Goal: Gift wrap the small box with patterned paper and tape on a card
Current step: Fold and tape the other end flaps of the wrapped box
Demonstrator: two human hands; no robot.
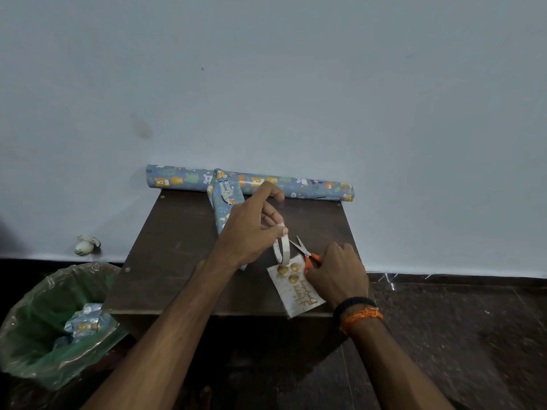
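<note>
Left hand (251, 229) pinches the white tape roll (281, 250) mid-frame, while right hand (337, 273) grips orange-handled scissors (307, 255), blades apart. The strip could curl and stick to itself, or the blades could nick the white greeting card (296, 291) just below them.

Left hand (251, 229) hides the wrapped box (226, 202); card (296, 288) lettering unreadable.

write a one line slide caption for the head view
Left hand pulls tape from the tape roll while the right hand works orange-handled scissors above a greeting card.
</note>
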